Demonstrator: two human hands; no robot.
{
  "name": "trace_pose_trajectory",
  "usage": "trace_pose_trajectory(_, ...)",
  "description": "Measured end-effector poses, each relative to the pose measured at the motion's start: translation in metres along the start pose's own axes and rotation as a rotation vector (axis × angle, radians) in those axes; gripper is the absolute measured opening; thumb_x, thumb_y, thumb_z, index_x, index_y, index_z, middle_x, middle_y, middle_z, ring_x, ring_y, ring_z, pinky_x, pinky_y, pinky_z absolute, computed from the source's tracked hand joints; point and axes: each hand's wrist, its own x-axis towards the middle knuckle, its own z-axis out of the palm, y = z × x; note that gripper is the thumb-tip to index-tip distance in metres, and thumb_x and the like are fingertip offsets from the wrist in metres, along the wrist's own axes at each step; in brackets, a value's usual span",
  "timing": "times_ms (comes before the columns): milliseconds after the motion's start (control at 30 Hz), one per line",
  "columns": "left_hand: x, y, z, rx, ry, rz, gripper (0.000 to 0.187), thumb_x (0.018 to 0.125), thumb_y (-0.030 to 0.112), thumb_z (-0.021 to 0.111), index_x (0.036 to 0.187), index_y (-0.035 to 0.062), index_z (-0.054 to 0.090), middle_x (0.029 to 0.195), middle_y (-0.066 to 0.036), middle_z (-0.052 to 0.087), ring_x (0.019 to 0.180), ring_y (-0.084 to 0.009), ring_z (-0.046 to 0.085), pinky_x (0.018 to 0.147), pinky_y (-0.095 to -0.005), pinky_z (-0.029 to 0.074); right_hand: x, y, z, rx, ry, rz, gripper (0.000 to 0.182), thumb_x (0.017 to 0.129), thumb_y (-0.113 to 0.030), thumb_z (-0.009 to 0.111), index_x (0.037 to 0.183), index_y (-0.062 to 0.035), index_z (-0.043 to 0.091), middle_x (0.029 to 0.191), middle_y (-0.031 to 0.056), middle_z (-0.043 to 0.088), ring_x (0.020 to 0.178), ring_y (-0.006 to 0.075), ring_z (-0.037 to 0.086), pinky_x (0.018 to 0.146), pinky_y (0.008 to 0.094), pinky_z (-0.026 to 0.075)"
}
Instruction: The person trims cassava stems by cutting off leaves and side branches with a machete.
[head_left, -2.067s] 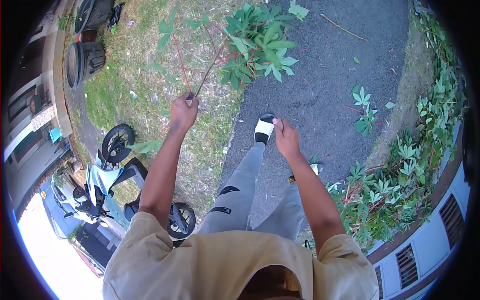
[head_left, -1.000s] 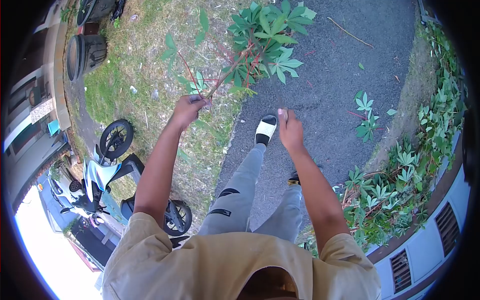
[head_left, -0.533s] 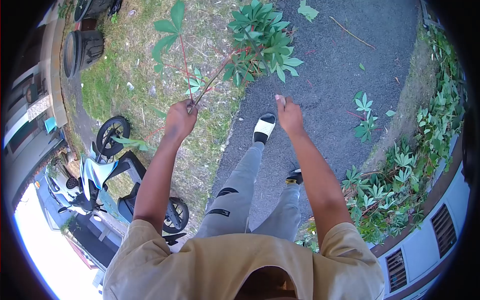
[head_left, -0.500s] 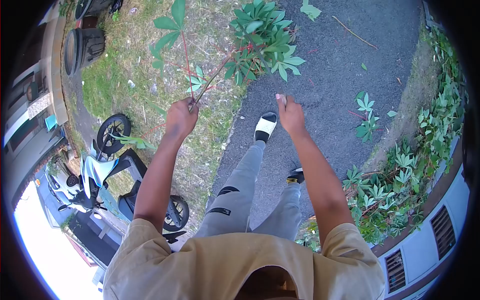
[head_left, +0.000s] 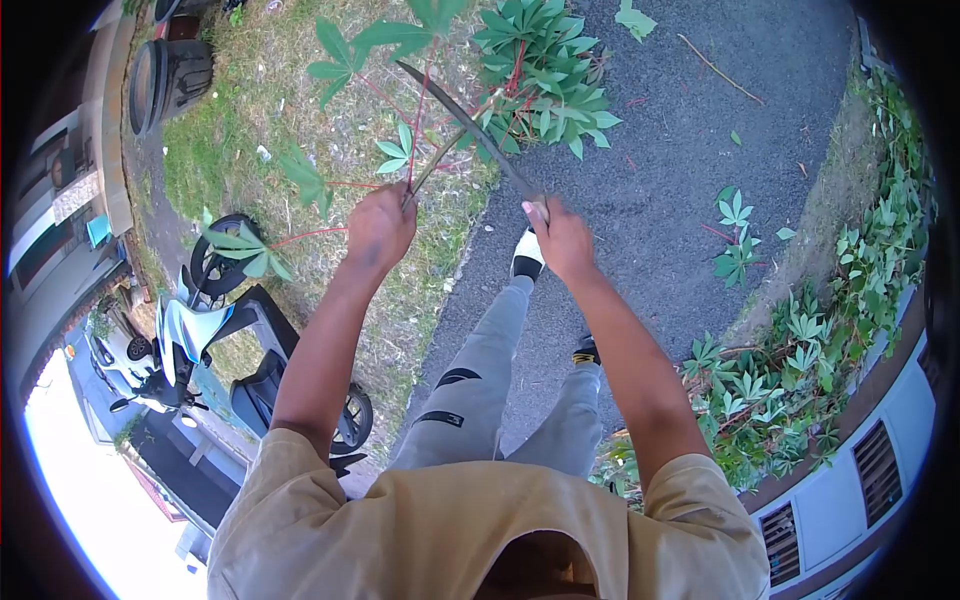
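Observation:
My left hand is closed around a cassava stem with red leaf stalks and green leaves, some of them spreading to the left past my wrist. In my right hand is the handle of a machete, its long dark blade pointing up and to the left. The blade crosses the stem a short way beyond my left fist; whether it touches cannot be made out. Beyond the crossing lies a thick bunch of cassava leaves, over the edge between grass and asphalt.
Cut leaves and a thin stick lie on the asphalt path. A parked motorbike stands on the left, with black pots beyond it. Leafy plants line the wall on the right.
The machete blade has swung left, from over the leaf bunch to across the stem. My left hand has moved slightly right, and the leaves around it have shifted.

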Motion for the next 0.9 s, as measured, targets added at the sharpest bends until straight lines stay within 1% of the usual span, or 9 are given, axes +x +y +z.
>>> trace_pose_trajectory(133,0.009,-0.03,0.015,-0.172,0.046,-0.002,0.03,0.101,0.028,0.069,0.116,0.0028,0.074,0.096,-0.019,0.078,0.079,-0.0348,0.073,0.072,-0.047,0.056,-0.019,0.022,0.011,0.071,0.003,0.007,0.057,0.108,-0.057,0.051,0.119,-0.0037,0.066,0.094,0.0289,0.074,0.091,0.051,0.072,0.079,0.0617,0.054)
trace_pose_trajectory(200,0.014,-0.043,0.011,-0.639,-0.188,-0.385,0.024,0.104,0.025,0.067,0.108,0.0034,0.077,0.082,-0.012,0.074,0.069,-0.017,0.066,0.063,-0.0347,0.051,-0.027,0.041,0.022,0.243,0.13,0.065,0.053,0.108,-0.054,0.053,0.113,-0.0033,0.069,0.089,0.0302,0.073,0.087,0.0525,0.071,0.076,0.0623,0.053)
trace_pose_trajectory(233,0.015,-0.05,0.012,-0.971,-0.23,-0.423,0.025,0.108,0.024,0.063,0.115,0.002,0.074,0.089,-0.005,0.073,0.063,-0.0066,0.052,0.057,-0.0259,0.042,-0.032,0.043,0.025,0.245,0.132,0.067,0.053,0.108,-0.054,0.053,0.113,-0.0033,0.069,0.089,0.0302,0.073,0.087,0.0525,0.071,0.076,0.0623,0.053)
trace_pose_trajectory(267,0.014,-0.058,0.012,-0.968,-0.23,-0.421,0.025,0.108,0.024,0.063,0.115,0.002,0.074,0.089,-0.005,0.073,0.063,-0.0066,0.052,0.057,-0.0259,0.042,-0.037,0.044,0.029,0.258,0.157,0.164,0.052,0.109,-0.051,0.053,0.11,-0.002,0.07,0.089,0.0302,0.073,0.087,0.0523,0.071,0.076,0.0605,0.053)
trace_pose_trajectory(333,0.014,-0.066,0.014,-1.394,-0.261,-0.561,0.028,0.11,0.022,0.06,0.124,-0.0004,0.069,0.102,-0.005,0.072,0.058,-0.0084,0.046,0.054,-0.0257,0.038,-0.047,0.044,0.032,0.273,0.189,0.268,0.051,0.11,-0.049,0.053,0.108,-0.0008,0.071,0.09,0.0303,0.072,0.087,0.0521,0.071,0.076,0.0587,0.054)
trace_pose_trajectory(400,0.009,-0.066,0.016,-1.54,-0.305,-0.552,0.031,0.112,0.022,0.058,0.13,-0.0026,0.063,0.108,-0.003,0.067,0.054,-0.006,0.042,0.052,-0.023,0.038,-0.061,0.031,0.027,0.308,0.146,0.257,0.05,0.11,-0.048,0.053,0.111,-0.0006,0.07,0.091,0.0314,0.072,0.088,0.0532,0.07,0.076,0.0591,0.053)
trace_pose_trajectory(567,-0.005,-0.048,0.014,-2.281,-0.407,-0.555,0.028,0.116,0.022,0.044,0.123,-0.003,0.055,0.105,-0.006,0.059,0.051,-0.0029,0.042,0.044,-0.0221,0.038,-0.074,0.008,0.028,0.314,0.092,0.079,0.052,0.108,-0.053,0.054,0.112,-0.0029,0.068,0.084,0.0296,0.071,0.083,0.0527,0.07,0.074,0.0609,0.053)
trace_pose_trajectory(700,-0.024,-0.025,0.018,-2.306,-0.617,-0.552,0.027,0.117,0.024,0.044,0.111,-0.0014,0.049,0.096,-0.006,0.05,0.046,-0.0018,0.04,0.032,-0.0173,0.035,-0.054,-0.004,0.008,0.349,0.197,-0.054,0.048,0.109,-0.051,0.054,0.11,-0.0036,0.065,0.081,0.0273,0.071,0.08,0.0519,0.07,0.07,0.06,0.053)
trace_pose_trajectory(900,-0.049,-0.006,0.026,-2.38,-0.803,-0.484,0.026,0.118,0.026,0.04,0.105,0.0036,0.041,0.096,-0.004,0.044,0.045,-0.0009,0.039,0.032,-0.0174,0.034,0.022,0.028,-0.018,0.166,0.268,-0.09,0.044,0.109,-0.048,0.057,0.108,-0.0051,0.062,0.079,0.0267,0.07,0.078,0.0522,0.069,0.067,0.0607,0.052)
